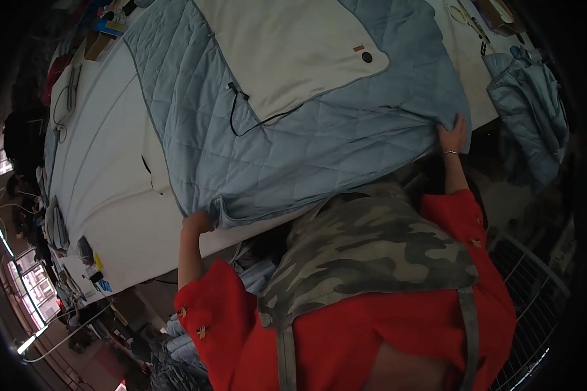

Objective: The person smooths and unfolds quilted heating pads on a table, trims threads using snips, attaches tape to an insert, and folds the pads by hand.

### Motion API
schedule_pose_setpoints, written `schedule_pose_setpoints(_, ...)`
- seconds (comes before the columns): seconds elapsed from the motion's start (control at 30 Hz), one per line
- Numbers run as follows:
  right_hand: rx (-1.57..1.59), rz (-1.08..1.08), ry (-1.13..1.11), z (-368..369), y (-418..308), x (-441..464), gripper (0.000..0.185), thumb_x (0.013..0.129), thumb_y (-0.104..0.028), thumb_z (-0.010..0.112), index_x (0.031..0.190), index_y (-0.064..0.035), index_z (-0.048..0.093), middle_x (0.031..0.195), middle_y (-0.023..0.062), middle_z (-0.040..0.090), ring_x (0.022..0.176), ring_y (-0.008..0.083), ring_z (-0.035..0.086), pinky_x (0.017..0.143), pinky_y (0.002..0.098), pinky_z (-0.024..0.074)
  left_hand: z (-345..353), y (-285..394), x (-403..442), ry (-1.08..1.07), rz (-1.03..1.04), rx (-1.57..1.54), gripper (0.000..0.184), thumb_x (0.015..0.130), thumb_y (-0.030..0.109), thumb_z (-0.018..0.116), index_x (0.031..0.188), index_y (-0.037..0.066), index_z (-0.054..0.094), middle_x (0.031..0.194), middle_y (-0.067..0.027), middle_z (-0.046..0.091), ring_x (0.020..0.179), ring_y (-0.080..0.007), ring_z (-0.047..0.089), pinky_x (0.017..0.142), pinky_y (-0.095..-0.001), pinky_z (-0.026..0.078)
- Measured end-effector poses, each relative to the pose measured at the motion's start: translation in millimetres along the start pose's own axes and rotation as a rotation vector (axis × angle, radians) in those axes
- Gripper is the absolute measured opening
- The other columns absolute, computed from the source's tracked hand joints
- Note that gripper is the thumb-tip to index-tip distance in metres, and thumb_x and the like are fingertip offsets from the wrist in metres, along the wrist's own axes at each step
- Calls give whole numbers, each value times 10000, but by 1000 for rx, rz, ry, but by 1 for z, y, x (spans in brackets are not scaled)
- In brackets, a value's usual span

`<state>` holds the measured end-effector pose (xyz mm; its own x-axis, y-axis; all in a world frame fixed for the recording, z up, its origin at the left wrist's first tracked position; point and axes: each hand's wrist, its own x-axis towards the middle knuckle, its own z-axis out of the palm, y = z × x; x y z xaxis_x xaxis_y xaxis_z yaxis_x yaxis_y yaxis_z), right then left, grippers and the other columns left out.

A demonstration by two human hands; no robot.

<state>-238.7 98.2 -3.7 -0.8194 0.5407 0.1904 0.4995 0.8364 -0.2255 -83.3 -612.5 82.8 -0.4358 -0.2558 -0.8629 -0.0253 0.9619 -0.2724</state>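
Note:
A blue-grey quilted blanket (267, 163) is spread over the white table and reaches its near edge. My left hand (197, 222) is closed on the blanket's near left corner, where the border folds up. At the near right edge my right hand (453, 135) grips the blanket, its fingers partly hidden by the cloth. Creases run across the blanket between my hands. A cream fabric panel (293, 52) with a dark round button and a small orange label lies on top. From beneath the panel comes a black cable (235, 117) with a plug end.
The white table (117, 228) extends left. Blue-grey fabric (531, 111) hangs over its right edge. Scissors (462, 14) and a box (499, 16) lie at the back right. A wire rack (528, 280) stands at my right, and piled cloth (182, 352) lies low on the left.

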Motion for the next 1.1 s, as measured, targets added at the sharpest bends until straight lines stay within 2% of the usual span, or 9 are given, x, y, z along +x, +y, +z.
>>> schedule_pose_setpoints(0.17, 419, 534, 113, 1, 0, -25, 976, 501, -417, 790, 1293, -50, 352, 1308, 165, 384, 1207, 325, 361, 995, 434, 311, 23, 33, -16, 383, 407, -478, 601, 615, 317, 727, 1138, 97, 530, 950, -132, 615, 874, -299, 600, 769, -374, 472)
schedule_pose_setpoints(0.27, 624, 852, 77, -8, -18, -36, 1020, 473, -412, 813, 1286, -12, 345, 1301, 180, 386, 1180, 320, 397, 981, 415, 345, -9, 88, -46, 10, 558, -973, 631, 621, 301, 724, 1170, 86, 498, 883, -122, 600, 794, -297, 589, 750, -367, 464)
schedule_pose_setpoints(0.4, 754, 983, 243, -5, -31, -45, 851, 506, -380, 810, 1178, 21, 473, 1177, 201, 502, 1050, 312, 517, 910, 384, 418, 0, 131, -60, -26, 636, -696, 644, 628, 286, 723, 1189, 88, 475, 965, -117, 565, 824, -285, 551, 732, -370, 446)
schedule_pose_setpoints(0.47, 771, 1021, 189, -14, -41, -54, 721, 529, -361, 802, 1072, 31, 536, 1062, 196, 557, 975, 307, 552, 855, 373, 441, 21, 146, -64, 575, 710, -374, 661, 605, 271, 734, 1189, 109, 471, 1059, -108, 519, 936, -253, 514, 763, -351, 425)
schedule_pose_setpoints(0.5, 790, 1061, 138, -19, -41, -54, 599, 551, -343, 795, 966, 42, 598, 946, 191, 613, 899, 302, 586, 799, 363, 463, 24, 156, -70, 580, 721, -371, 661, 605, 271, 734, 1189, 109, 471, 1059, -108, 519, 936, -253, 514, 763, -351, 425)
schedule_pose_setpoints(0.63, 858, 1059, -49, 27, -5, -56, 445, 603, -331, 768, 769, 55, 621, 775, 179, 633, 732, 294, 613, 686, 345, 479, 28, 195, -74, 911, 789, -222, 543, 622, 185, 675, 1135, 127, 509, 1143, -99, 477, 1012, -261, 476, 812, -357, 406)
schedule_pose_setpoints(0.7, 695, 699, -57, 71, 36, -47, 419, 625, -334, 746, 742, 42, 604, 716, 148, 620, 614, 243, 601, 583, 322, 473, 34, 203, -59, 1008, 826, -171, 508, 619, 162, 655, 1109, 125, 524, 1132, -86, 492, 1027, -258, 476, 812, -356, 408)
schedule_pose_setpoints(1.0, 550, 477, -478, -19, -17, -58, 329, 621, -321, 672, 673, -6, 591, 629, 108, 608, 544, 238, 590, 578, 332, 471, 16, 190, -51, 511, 897, -351, 196, 630, 102, 550, 813, 76, 616, 780, -150, 597, 758, -352, 571, 649, -426, 463)
schedule_pose_setpoints(1.1, 234, 180, -274, -23, 5, -91, 329, 640, -339, 631, 687, -16, 588, 665, 146, 610, 630, 307, 596, 599, 364, 470, 22, 192, -44, 425, 821, -211, 174, 642, 132, 547, 788, 83, 626, 777, -144, 610, 740, -355, 578, 648, -431, 466)
